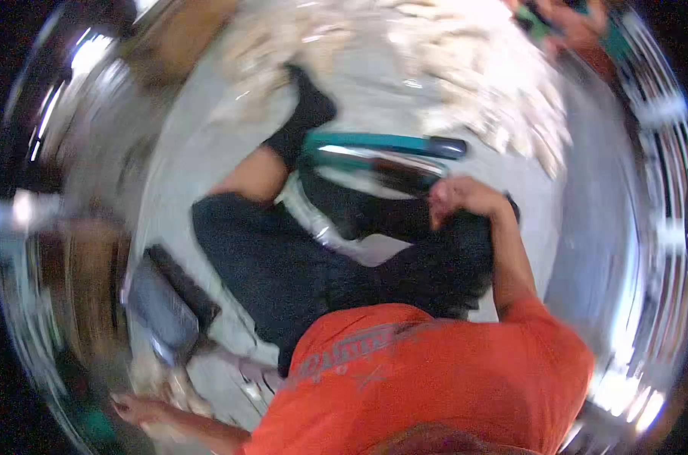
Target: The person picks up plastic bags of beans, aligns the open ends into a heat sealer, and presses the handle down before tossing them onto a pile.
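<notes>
The view is blurred by motion. My right hand [460, 199] is curled near my bent knee, beside the dark end of a long object; whatever its fingers hold is too smeared to name. A teal, curved bar-like object [382, 144] with a black end lies across in front of my lower legs. My left hand [135, 408] reaches out at the lower left, near pale pieces [179, 390] on the floor; its fingers are blurred. A grey box-like object [162, 307] lies just beyond that hand, against a dark strip.
Many pale pieces [465, 68] are heaped across the far side of the light floor sheet [511, 189]. My crossed legs [268, 258] fill the middle. At the upper right, part of another person [575, 26] shows, blurred. Brown shapes stand at the left.
</notes>
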Available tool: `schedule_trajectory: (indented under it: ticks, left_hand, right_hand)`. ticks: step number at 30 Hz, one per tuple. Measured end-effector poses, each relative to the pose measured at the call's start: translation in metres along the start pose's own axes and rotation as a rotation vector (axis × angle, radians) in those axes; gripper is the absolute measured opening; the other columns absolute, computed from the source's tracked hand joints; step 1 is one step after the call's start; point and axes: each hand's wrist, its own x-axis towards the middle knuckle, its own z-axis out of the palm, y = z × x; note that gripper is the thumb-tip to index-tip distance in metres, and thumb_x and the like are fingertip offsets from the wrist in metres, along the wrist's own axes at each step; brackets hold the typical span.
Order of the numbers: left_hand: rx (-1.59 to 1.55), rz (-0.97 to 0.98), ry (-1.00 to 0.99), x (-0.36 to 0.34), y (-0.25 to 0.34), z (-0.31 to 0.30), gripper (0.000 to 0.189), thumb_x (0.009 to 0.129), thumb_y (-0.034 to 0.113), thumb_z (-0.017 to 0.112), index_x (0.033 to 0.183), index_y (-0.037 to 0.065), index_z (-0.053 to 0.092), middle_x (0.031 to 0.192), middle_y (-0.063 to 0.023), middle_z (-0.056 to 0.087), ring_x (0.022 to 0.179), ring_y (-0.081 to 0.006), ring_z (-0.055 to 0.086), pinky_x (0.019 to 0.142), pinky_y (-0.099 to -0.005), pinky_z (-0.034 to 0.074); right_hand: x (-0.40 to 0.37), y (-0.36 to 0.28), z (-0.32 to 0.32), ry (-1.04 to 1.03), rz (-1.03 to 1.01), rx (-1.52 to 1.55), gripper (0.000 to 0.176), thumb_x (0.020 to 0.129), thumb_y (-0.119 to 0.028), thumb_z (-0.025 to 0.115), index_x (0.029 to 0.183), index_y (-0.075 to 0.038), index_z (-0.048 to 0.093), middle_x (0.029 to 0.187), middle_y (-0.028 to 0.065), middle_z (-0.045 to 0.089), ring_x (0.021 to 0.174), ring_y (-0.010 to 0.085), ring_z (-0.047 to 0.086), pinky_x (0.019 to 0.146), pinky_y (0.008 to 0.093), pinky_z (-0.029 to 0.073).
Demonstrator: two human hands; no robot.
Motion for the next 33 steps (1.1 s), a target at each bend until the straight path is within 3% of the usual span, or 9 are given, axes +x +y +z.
schedule_trajectory:
  ticks: [6,10,13,16,20,23,26,32,33]
  left_hand:
    - [-0.123,0.731,-0.663,-0.218,0.137,0.131,0.047,0.101,0.033,0.058,0.131,-0.003,0.059,0.131,-0.0224,0.061,0.123,-0.0394,0.057,0.108,-0.0456,0.041]
    - [-0.175,0.745,-0.958,-0.332,0.168,0.168,0.083,0.095,0.051,0.063,0.148,-0.007,0.036,0.15,-0.0294,0.04,0.138,-0.0437,0.041,0.116,-0.0491,0.031]
    - [0.034,0.697,-1.053,-0.336,0.205,0.162,0.094,0.091,0.057,0.064,0.149,-0.009,0.031,0.152,-0.0322,0.035,0.143,-0.0452,0.033,0.117,-0.0489,0.029]
    - [0.063,0.718,-0.992,-0.336,0.195,0.172,0.096,0.09,0.059,0.065,0.148,-0.01,0.033,0.151,-0.0318,0.038,0.14,-0.0447,0.036,0.117,-0.0498,0.029]
    - [0.047,0.7,-0.987,-0.338,0.198,0.182,0.095,0.089,0.06,0.065,0.147,-0.01,0.035,0.149,-0.0316,0.04,0.14,-0.0445,0.037,0.117,-0.0501,0.028]
    - [0.04,0.722,-0.928,-0.34,0.198,0.182,0.093,0.09,0.059,0.065,0.146,-0.009,0.038,0.148,-0.0319,0.041,0.139,-0.0445,0.038,0.117,-0.0504,0.029]
    - [0.032,0.677,-0.957,-0.338,0.195,0.177,0.09,0.09,0.059,0.064,0.145,-0.008,0.04,0.149,-0.0311,0.041,0.139,-0.0442,0.039,0.117,-0.0491,0.03]
    - [0.171,0.904,-0.75,-0.37,0.239,0.129,0.071,0.092,0.054,0.065,0.142,0.005,0.051,0.149,-0.0274,0.042,0.143,-0.0455,0.033,0.114,-0.0635,0.025]
    - [-0.172,0.994,-0.758,-0.382,0.249,0.117,0.066,0.092,0.053,0.065,0.14,0.007,0.054,0.15,-0.0262,0.042,0.144,-0.0459,0.031,0.113,-0.0666,0.022]
  right_hand:
    - [0.027,0.061,-0.115,0.941,0.08,0.389,0.029,0.101,-0.034,0.062,0.098,-0.006,0.068,0.078,0.0023,0.066,0.065,0.0109,0.062,0.059,0.0262,0.05]
    - [0.068,0.115,-0.173,1.015,0.072,0.631,0.03,0.1,-0.034,0.063,0.094,-0.005,0.069,0.076,0.0047,0.067,0.064,0.0128,0.064,0.06,0.0253,0.05]
    - [0.095,0.157,-0.215,1.338,0.361,0.063,0.038,0.095,-0.04,0.067,0.093,-0.002,0.07,0.077,0.0082,0.069,0.061,0.0164,0.064,0.059,0.0291,0.051]
    - [0.123,0.197,-0.238,1.832,0.104,-0.084,0.049,0.088,-0.049,0.07,0.091,0.0,0.071,0.081,0.0142,0.072,0.072,0.0256,0.07,0.07,0.0389,0.054]
    - [0.123,0.175,-0.235,1.959,0.179,-0.212,0.05,0.088,-0.051,0.069,0.09,-0.001,0.072,0.08,0.0136,0.072,0.078,0.0247,0.071,0.073,0.0377,0.054]
    - [0.108,0.139,-0.221,1.846,0.3,-0.131,0.042,0.089,-0.043,0.067,0.096,-0.002,0.072,0.093,0.0217,0.072,0.091,0.0388,0.07,0.082,0.0458,0.053]
    - [0.081,0.076,-0.19,1.861,-0.012,-0.038,0.032,0.091,-0.034,0.068,0.094,-0.002,0.071,0.089,0.0201,0.072,0.084,0.0362,0.07,0.078,0.044,0.054]
    - [-0.023,-0.072,-0.087,1.835,-0.745,-0.677,0.013,0.093,-0.013,0.071,0.086,-0.003,0.067,0.079,0.0136,0.068,0.069,0.0246,0.066,0.067,0.0321,0.052]
    - [-0.033,-0.08,-0.079,1.782,-0.924,-0.68,0.018,0.095,-0.017,0.069,0.088,-0.002,0.064,0.078,0.0108,0.065,0.067,0.0192,0.062,0.063,0.0298,0.049]
